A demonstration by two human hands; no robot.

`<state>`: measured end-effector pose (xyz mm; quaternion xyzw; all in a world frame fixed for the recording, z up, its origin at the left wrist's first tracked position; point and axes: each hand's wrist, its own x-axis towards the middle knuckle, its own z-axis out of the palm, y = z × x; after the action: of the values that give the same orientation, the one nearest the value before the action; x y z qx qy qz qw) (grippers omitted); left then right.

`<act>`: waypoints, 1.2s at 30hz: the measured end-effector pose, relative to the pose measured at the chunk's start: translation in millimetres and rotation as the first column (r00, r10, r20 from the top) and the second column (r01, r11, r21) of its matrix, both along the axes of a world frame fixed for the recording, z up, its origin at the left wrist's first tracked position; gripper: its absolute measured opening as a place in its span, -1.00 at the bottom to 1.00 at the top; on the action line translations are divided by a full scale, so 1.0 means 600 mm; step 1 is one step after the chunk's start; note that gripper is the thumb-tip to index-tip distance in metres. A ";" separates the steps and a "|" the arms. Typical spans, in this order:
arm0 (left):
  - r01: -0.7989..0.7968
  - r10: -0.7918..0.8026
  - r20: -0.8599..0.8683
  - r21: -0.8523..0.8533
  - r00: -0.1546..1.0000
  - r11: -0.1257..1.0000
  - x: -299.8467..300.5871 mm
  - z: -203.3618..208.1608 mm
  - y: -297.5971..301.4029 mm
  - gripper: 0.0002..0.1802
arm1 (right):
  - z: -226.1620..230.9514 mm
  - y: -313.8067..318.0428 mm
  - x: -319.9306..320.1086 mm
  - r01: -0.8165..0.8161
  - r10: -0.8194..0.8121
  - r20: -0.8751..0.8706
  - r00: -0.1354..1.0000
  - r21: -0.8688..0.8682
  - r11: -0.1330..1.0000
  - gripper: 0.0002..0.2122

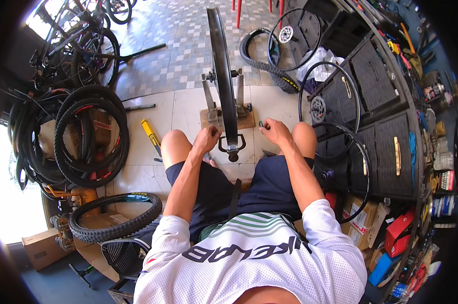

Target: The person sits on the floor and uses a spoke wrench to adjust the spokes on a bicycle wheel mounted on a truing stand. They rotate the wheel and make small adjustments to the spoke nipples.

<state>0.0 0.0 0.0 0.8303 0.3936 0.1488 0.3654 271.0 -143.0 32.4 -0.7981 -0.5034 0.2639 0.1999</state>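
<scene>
A black bicycle wheel [223,76] stands upright, edge-on, in a grey metal truing stand [210,101] on a small wooden base board [246,121], a little above the picture's centre toward twelve o'clock, on pale floor tiles between the seated person's bare knees; the left hand [207,139] is at about nine o'clock of the wheel's lower edge, fingers curled in a loose fist close beside the tyre, and whether it grips anything I cannot tell; the right hand [275,131] is at three o'clock of the same spot, fingers bent, with a small green piece [261,123] just at its fingertips, though whether it is pinched or merely near cannot be told; a black caliper arm [232,147] of the stand hangs below the rim between the two hands; a yellow and black tool [151,133] lies on the tiles at nine o'clock, beyond the left knee; farther that way a heap of black tyres [82,137] leans together, and a knobbly black tyre [115,215] lies flat on cardboard at seven o'clock; at two to three o'clock bare spoked rims [330,101] lean against dark drawer cabinets [381,101], close beside the right knee; a loose tyre [262,58] lies at one o'clock; parked bicycles [72,45] fill eleven o'clock.
</scene>
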 end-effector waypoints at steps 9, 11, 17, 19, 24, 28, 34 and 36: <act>0.013 -0.013 -0.018 0.003 1.000 1.000 0.008 -0.010 0.001 -0.68 | -0.024 0.025 0.005 0.118 -0.087 -0.116 0.989 0.288 0.950 -0.74; 0.018 -0.018 -0.005 -0.002 1.000 1.000 0.009 -0.016 0.007 -0.69 | -0.012 0.058 -0.011 0.170 -0.142 -0.095 0.985 0.446 0.879 -0.73; -0.053 0.055 0.009 -0.147 0.998 0.988 0.016 -0.024 0.008 -0.71 | -0.034 0.099 -0.051 0.412 -0.210 -0.436 0.875 0.441 0.798 -0.70; -0.158 0.174 0.033 -0.282 0.984 0.946 0.013 -0.034 0.015 -0.71 | -0.048 0.093 -0.065 0.422 -0.206 -0.482 0.852 0.396 0.816 -0.69; -0.167 0.317 0.201 -0.538 0.927 0.827 0.035 -0.081 0.016 -0.29 | -0.093 0.068 -0.076 0.419 -0.257 -0.445 0.858 0.315 0.852 -0.69; -0.254 0.367 0.122 -0.523 0.922 0.814 0.061 -0.088 0.002 0.00 | -0.108 0.069 -0.074 0.411 -0.265 -0.463 0.846 0.251 0.876 -0.70; -0.116 0.459 0.251 -0.765 0.852 0.634 0.078 -0.038 -0.020 -0.01 | -0.112 0.075 -0.054 0.412 -0.246 -0.457 0.855 0.307 0.858 -0.72; -0.096 0.477 0.266 -0.789 0.838 0.607 0.073 -0.036 -0.012 -0.01 | -0.110 0.079 -0.057 0.407 -0.224 -0.480 0.848 0.321 0.855 -0.72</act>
<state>43.7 -7.1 -21.7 0.4691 0.4547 0.2201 0.7244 236.6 -95.3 -33.3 -0.7336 -0.3499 0.2821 0.5097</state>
